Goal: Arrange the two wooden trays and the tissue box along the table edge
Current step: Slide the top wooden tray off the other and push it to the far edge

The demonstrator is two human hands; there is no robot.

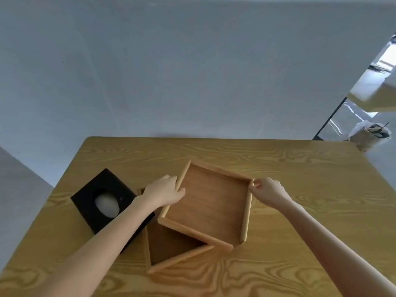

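A square wooden tray [211, 202] lies skewed on top of a second wooden tray [171, 247], which shows only at its lower left part. My left hand [164, 190] grips the upper tray's left rim, thumb inside. My right hand [266, 190] pinches its right corner. A black tissue box [90, 190] with a white tissue in its oval opening stands to the left, touching the lower tray; my left forearm crosses its right corner.
The wooden table [300, 179] ends at a far edge against a grey wall and at a left edge near the tissue box. Off the table at the far right, a bag-lined bin [371, 133] stands on the floor.
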